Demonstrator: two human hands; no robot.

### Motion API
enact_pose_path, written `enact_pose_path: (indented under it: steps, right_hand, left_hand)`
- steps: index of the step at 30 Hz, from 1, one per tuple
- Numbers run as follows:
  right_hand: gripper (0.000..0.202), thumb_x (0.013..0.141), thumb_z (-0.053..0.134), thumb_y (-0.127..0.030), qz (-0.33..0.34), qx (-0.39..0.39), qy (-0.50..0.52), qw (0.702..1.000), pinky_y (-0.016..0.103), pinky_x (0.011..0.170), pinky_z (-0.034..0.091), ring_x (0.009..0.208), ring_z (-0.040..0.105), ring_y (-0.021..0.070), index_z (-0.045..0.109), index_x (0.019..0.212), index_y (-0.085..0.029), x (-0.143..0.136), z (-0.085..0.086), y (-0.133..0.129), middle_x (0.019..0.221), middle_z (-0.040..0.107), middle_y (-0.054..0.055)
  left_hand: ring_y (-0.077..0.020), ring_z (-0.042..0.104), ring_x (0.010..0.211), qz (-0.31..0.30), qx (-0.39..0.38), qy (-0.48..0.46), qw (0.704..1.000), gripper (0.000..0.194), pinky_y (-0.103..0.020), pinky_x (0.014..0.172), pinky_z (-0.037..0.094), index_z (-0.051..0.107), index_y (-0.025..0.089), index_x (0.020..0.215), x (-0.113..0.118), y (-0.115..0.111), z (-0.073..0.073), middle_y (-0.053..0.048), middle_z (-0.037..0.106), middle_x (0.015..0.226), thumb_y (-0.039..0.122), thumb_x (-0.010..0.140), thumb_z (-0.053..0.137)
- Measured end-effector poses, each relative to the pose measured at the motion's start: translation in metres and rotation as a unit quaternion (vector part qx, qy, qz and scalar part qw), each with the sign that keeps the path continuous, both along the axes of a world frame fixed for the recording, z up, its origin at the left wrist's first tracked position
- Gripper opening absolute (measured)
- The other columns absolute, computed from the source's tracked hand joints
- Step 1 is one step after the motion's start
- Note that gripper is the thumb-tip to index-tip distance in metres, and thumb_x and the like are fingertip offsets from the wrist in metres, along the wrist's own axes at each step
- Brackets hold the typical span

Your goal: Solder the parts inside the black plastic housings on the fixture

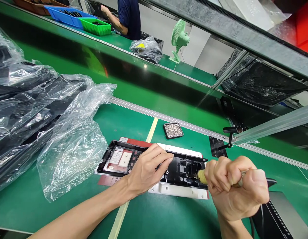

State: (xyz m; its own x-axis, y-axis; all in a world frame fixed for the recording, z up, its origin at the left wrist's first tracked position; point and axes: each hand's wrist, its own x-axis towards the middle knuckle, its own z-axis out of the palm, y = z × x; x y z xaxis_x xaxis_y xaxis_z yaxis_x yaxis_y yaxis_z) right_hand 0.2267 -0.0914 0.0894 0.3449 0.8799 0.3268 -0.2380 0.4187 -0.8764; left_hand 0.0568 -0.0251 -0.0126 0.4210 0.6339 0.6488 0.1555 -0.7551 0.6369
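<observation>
A long black plastic housing [179, 167] lies with its hollow side up on a white and dark red fixture [179, 191]. My left hand [149, 166] is over the middle of the housing, thumb and forefinger pinched together; whatever is between the fingertips is too small to make out. Wrapped in a fist, my right hand [236, 186] grips a corded electric screwdriver with a yellowish nose [202, 176]. Its tip points left into the right end of the housing. Most of the tool's body is hidden by my fingers.
Behind the housing sits a small black tray of tiny metal screws [173, 130]. Plastic-wrapped black parts [44, 96] are heaped at left. A metal post [275, 127] rises at right, near a dark box [283, 215]. A co-worker [129, 18] stands beyond the green partition, near a fan [179, 38].
</observation>
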Motion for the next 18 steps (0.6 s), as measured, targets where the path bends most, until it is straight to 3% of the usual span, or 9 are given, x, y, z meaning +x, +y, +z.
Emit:
enact_pose_path:
  steps: [18]
  right_hand:
    - [0.038, 0.092, 0.049, -0.035, -0.001, 0.0, 0.004, 1.0, 0.02, 0.036, 0.026, 0.039, 0.022, 0.0076, 0.044, 0.058, -0.021, -0.0003, -0.0003, 0.0, 0.045, 0.028, -0.006]
  left_hand:
    - [-0.0171, 0.06, 0.085, -0.001, -0.005, 0.001, 1.0, 0.022, -0.038, 0.085, 0.052, 0.068, 0.017, 0.111, -0.0002, -0.0001, -0.0005, -0.005, 0.072, 0.094, 0.005, 0.095, 0.06]
